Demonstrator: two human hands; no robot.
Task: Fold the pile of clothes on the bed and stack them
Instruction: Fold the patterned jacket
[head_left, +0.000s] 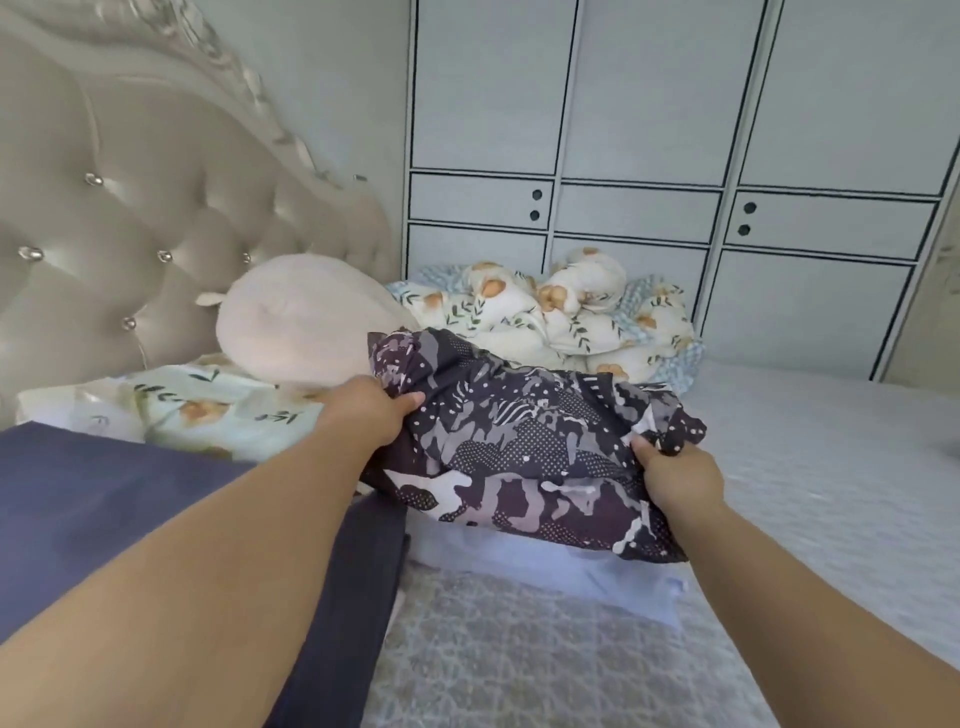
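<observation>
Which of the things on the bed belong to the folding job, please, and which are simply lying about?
Part of the job:
- dark patterned garment, gripped by the left hand and right hand
- folded light blue cloth beneath it
- folded navy cloth beside it

Just lying about:
- floral duvet, bunched by the wardrobe
- round plush cushion
- floral pillow
- tufted headboard

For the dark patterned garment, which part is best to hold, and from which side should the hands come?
Hold the dark patterned garment at its two outer ends, coming in from each side. The cloth is bunched and hangs loosely over the pale folded cloth, so end grips probably let it spread out. The left hand and right hand already grip it there.
</observation>
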